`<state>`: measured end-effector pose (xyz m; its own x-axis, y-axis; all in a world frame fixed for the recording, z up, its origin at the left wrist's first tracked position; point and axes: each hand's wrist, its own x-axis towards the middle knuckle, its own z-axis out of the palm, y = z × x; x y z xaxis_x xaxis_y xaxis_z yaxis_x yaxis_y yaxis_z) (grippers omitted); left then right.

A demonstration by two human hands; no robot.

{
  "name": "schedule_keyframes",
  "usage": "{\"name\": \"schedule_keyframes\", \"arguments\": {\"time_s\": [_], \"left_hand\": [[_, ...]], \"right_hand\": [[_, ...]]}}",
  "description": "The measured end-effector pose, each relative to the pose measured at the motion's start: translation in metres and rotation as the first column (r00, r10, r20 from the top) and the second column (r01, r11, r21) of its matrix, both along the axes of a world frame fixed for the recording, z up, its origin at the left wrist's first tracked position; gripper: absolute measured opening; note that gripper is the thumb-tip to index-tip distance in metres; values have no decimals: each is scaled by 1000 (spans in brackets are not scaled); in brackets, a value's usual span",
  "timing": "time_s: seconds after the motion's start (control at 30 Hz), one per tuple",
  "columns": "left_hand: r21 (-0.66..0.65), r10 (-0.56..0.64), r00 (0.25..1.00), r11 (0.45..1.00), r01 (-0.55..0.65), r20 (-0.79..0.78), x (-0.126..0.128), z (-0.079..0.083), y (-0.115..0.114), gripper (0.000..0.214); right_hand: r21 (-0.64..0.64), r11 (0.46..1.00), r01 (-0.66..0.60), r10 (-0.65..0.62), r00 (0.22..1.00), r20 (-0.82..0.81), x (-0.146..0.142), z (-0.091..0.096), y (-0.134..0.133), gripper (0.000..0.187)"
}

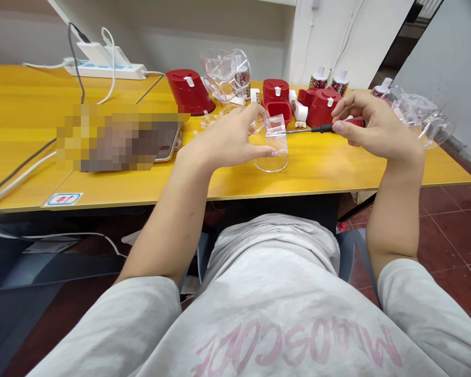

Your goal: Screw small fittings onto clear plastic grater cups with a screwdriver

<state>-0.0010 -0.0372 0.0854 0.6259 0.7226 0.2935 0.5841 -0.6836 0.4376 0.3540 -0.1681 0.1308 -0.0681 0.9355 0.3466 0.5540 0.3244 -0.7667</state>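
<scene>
My left hand [235, 133] grips a clear plastic container [272, 157] that lies at an angle just over the table, fingers behind it and thumb along its near side. In my right hand [377, 125] is a screwdriver [325, 128] with a dark and red handle, held level between thumb and fingers. Its thin metal shaft points left, and the tip meets the clear container's upper right part. Whether a screw sits at the tip is too small to tell. Right behind the container stands a red plastic cup [279, 111].
Red housings [190, 91], white fittings [300, 112] and clear containers [223, 73] line the back of the yellow table [235, 183]. More clear containers [424, 112] stand at the right end. To the left are a blurred-out device [129, 141], loose cables and a white power strip [105, 69].
</scene>
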Motion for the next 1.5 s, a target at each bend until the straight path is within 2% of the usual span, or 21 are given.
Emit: {"name": "schedule_keyframes", "arguments": {"time_s": [0.13, 0.43, 0.6, 0.8, 0.97, 1.07, 1.27, 1.43, 1.5], "left_hand": [[-9, -14, 1000, 1000, 14, 16, -1, 0, 0, 87], [-4, -20, 1000, 1000, 20, 7, -1, 1, 0, 90], [7, -23, 1000, 1000, 23, 9, -1, -1, 1, 88], [-9, -28, 1000, 1000, 28, 8, -1, 1, 1, 87], [-11, -32, 999, 999, 32, 8, -1, 2, 1, 87], [8, -36, 999, 999, 36, 17, -1, 0, 2, 86], [8, -36, 999, 999, 36, 13, -1, 0, 1, 85], [-8, -54, 998, 998, 54, 22, -3, 3, 2, 86], [-13, -58, 998, 998, 58, 26, -3, 3, 2, 86]], "right_hand": [[-57, 998, 17, -17, 1000, 3, -1, -1, 1, 48], [29, 999, -34, 36, 998, -58, 2, -1, -3, 54], [76, 996, -54, 53, 998, 23, 5, -4, 5, 52], [-19, 999, -34, 34, 998, 45, 7, -7, 9, 59], [26, 996, -86, 88, 994, -68, 5, -3, 3, 47], [37, 995, -96, 100, 990, -104, 4, -2, 1, 52], [82, 994, -71, 74, 997, -31, 6, -5, 6, 45], [27, 999, -34, 34, 999, 19, 10, -9, 14, 62], [52, 998, -37, 37, 999, -7, 8, -8, 13, 56]]}}
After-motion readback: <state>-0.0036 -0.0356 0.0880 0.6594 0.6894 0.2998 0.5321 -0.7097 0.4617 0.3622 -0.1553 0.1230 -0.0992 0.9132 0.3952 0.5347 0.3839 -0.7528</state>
